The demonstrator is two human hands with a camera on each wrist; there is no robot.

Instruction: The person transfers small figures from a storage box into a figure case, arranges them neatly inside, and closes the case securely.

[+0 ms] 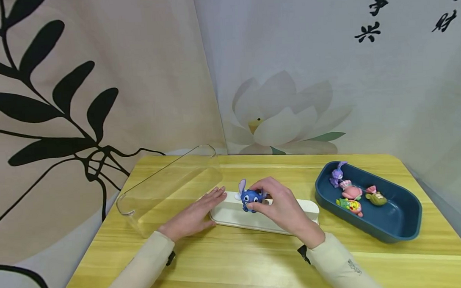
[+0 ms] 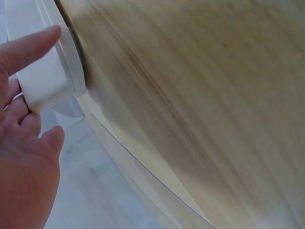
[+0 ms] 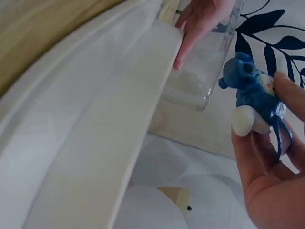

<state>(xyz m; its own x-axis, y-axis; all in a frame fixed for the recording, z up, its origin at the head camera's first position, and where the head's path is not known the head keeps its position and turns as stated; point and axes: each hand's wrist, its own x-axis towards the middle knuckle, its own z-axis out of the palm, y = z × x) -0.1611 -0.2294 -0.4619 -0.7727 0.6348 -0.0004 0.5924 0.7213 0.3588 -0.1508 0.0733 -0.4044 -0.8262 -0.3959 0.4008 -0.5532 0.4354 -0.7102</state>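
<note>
- Blue and big-eared, a figurine (image 1: 250,199) is being pinched in the right hand (image 1: 284,208), thumb on one side and bent fingers on the other; the grip is closing only as far as the small body allows.
- That hold is leaving its face and feet uncovered, probably so it can be kept upright; it is hovering over the white stepped stand (image 1: 233,220), and the right wrist view is showing background between the two.
- Of the two hands, the left hand (image 1: 195,214) is lying largely open, its digits reaching around the stand's left end and touching it without lifting, presumably to keep it from sliding.
- Lengthwise before the person, the stand is resting on the wooden tabletop (image 1: 235,269), within easy reach of both arms.
- Beyond the left hand, a clear cover (image 1: 171,186) is lying slantwise, seemingly put aside to leave the stand uncovered.
- To the right, a dark blue tray (image 1: 399,212) is standing near the stand, keeping four more figurines together: purple (image 1: 336,178), pink (image 1: 352,193), green-and-yellow (image 1: 350,206) and olive with a pink top (image 1: 376,198).
</note>
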